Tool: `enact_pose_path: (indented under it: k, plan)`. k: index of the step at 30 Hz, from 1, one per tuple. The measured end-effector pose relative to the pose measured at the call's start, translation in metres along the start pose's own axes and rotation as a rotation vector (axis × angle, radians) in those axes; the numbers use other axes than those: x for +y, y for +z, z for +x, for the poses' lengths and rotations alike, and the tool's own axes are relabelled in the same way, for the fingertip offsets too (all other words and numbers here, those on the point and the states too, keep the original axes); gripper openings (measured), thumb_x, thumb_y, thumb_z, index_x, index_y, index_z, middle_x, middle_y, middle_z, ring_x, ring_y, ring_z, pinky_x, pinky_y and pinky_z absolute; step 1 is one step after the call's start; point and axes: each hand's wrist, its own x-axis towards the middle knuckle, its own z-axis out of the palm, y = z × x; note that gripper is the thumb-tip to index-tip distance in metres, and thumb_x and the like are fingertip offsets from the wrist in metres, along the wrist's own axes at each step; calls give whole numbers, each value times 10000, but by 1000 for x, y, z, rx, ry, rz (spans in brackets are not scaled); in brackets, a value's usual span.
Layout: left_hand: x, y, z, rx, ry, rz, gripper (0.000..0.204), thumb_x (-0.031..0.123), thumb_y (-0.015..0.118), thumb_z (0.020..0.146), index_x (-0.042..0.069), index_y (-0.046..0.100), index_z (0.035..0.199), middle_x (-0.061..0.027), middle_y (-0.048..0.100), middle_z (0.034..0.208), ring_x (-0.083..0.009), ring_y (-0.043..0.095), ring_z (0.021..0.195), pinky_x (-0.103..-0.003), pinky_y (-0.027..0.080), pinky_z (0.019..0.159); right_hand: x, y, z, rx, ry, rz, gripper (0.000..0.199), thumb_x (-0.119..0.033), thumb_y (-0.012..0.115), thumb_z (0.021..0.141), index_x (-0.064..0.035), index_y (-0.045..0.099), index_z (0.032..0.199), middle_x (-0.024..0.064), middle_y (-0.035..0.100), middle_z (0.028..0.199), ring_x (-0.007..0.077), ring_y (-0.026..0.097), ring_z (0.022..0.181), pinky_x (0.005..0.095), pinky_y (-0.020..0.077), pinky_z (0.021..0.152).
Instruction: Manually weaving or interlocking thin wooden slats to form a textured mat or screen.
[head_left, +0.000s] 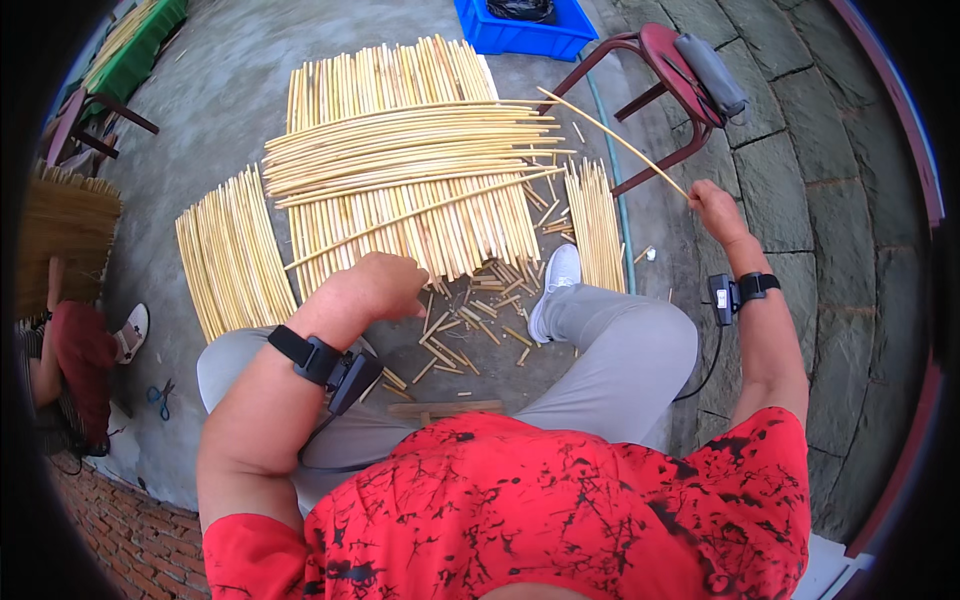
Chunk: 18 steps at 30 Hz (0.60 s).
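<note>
My right hand point(715, 210) is closed on one end of a long pale stalk point(618, 140), which slants up and to the left toward the stool. My left hand point(378, 288) hovers over the near edge of a wide mat of stalks laid side by side point(450, 235). Its fingers are curled, and whatever they hold is hidden from above. Across that mat lies a band of crosswise stalks point(400, 145). One single stalk point(420, 215) rests at a slant below the band, apart from it.
Smaller rows of stalks lie at left point(235, 255) and right point(597, 225). Short cut pieces point(480, 312) litter the floor by my feet. A red stool point(672, 60) and blue crate point(530, 35) stand beyond. Scissors point(160, 398) lie near another person point(80, 360) at left.
</note>
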Motion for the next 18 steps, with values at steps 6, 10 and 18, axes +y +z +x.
enact_pose_path:
  k: [6, 10, 18]
  plan:
    - [-5, 11, 2, 8, -1, -45, 434, 371, 633, 789, 36, 581, 1059, -148, 626, 975, -324, 597, 948, -410, 477, 793, 138, -9, -172, -314, 423, -306, 345, -117, 692, 708, -34, 592, 1027, 181, 622, 898, 339, 599, 840, 376, 478, 733]
    - [-8, 1, -3, 6, 13, -36, 409, 371, 642, 780, 26, 615, 998, -156, 641, 915, -334, 605, 915, -415, 482, 780, 77, -31, -97, -42, 422, 29, 440, -118, 682, 736, -21, 545, 1142, 175, 613, 941, 328, 596, 849, 360, 477, 766]
    - [11, -10, -5, 74, 158, -30, 336, 353, 672, 745, 34, 689, 849, -157, 659, 807, -333, 634, 813, -406, 504, 720, -243, 16, 100, -274, -404, 187, 379, -177, 605, 819, -56, 524, 1168, 159, 564, 1072, 339, 545, 1005, 401, 442, 861]
